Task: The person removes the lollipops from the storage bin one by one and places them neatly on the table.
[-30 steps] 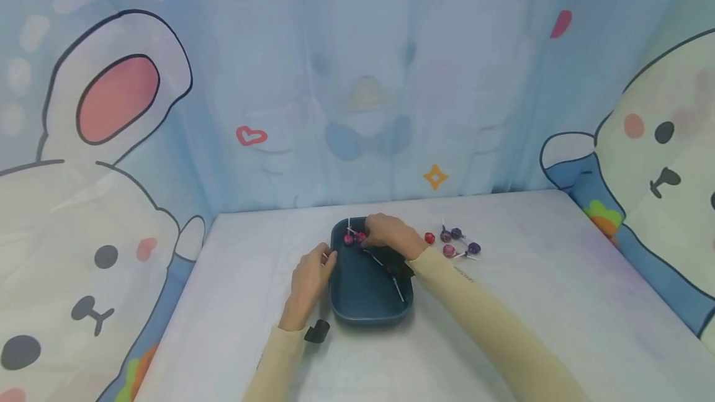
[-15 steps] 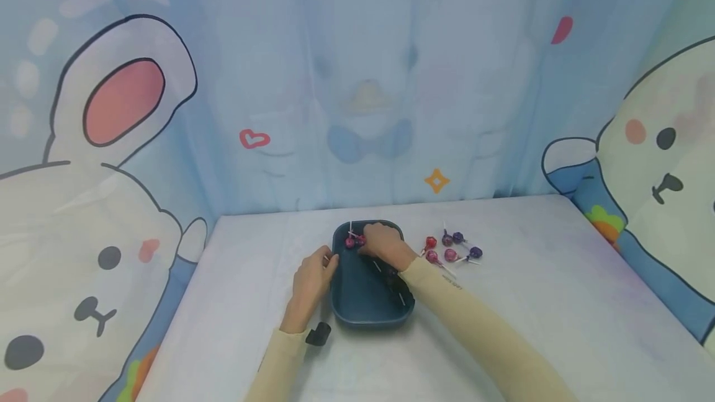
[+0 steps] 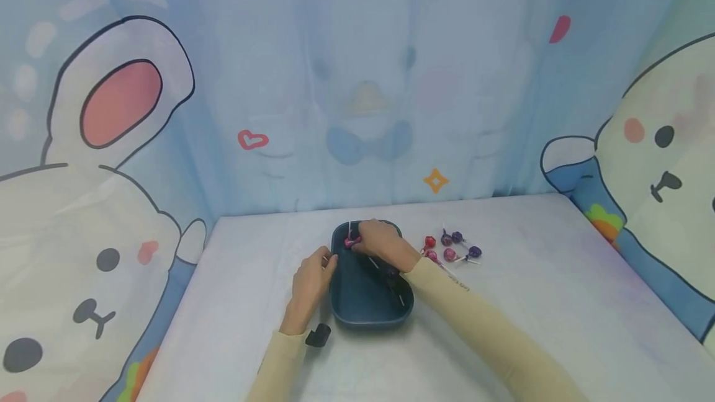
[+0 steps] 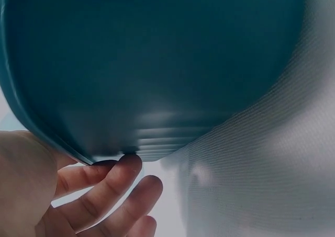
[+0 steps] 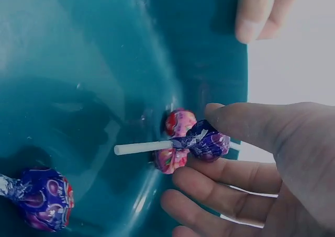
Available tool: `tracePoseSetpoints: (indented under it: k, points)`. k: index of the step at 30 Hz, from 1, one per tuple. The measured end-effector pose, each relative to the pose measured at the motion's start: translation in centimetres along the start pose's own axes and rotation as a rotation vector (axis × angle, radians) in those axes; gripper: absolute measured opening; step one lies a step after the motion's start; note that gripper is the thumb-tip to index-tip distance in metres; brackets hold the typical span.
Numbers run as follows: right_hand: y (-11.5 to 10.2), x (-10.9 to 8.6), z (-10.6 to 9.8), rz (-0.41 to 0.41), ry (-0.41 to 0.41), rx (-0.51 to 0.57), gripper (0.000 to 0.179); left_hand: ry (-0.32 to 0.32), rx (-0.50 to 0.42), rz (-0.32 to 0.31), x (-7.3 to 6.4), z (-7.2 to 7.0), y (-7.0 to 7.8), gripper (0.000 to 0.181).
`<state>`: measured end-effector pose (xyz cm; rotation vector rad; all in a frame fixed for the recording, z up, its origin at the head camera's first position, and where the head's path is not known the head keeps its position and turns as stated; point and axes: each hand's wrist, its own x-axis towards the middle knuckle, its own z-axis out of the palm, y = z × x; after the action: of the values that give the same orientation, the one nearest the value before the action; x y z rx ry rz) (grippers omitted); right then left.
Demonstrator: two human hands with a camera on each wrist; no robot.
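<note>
A dark teal tray (image 3: 363,306) stands on the white table. My left hand (image 3: 310,281) holds its left rim, thumb over the edge and fingers against the outer wall (image 4: 131,90). Reaching into the tray's far end, my right hand (image 3: 385,244) pinches a purple-wrapped lollipop (image 5: 209,145) between thumb and forefinger, its white stick pointing inward. Pink-wrapped lollipops (image 5: 180,122) lie right beside it by the tray wall. Another purple lollipop (image 5: 47,200) rests on the tray floor, farther from the fingers. The right forearm partly covers the tray's right side in the head view.
Right of the tray, several loose lollipops lie on the table, among them a red one (image 3: 429,242), a pink one (image 3: 449,255) and a purple one (image 3: 475,252). A blue cartoon-print curtain (image 3: 368,185) hangs behind the table.
My right hand has shifted slightly left and nearer inside the tray. A pink lollipop on the table, hidden by the forearm before, now shows. The left hand stays on the rim.
</note>
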<state>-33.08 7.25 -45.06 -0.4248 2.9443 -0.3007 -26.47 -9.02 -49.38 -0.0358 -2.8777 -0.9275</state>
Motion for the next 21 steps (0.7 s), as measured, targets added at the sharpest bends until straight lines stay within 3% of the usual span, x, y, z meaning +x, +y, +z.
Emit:
tracePoseSetpoints:
  k: [8,14,21]
  points:
    - [-0.3,-0.7,-0.9,-0.003,-0.011,-0.002,0.028,0.002,0.006,0.000,0.0,0.1,0.1,0.019]
    - [0.3,-1.5,-2.0,-0.007,0.000,0.088,0.028,-0.001,-0.002,-0.003,-0.1,0.2,0.0,0.019]
    - [1.5,-2.2,-3.1,-0.028,0.019,0.100,0.031,0.008,-0.004,0.001,0.0,0.1,0.0,0.020]
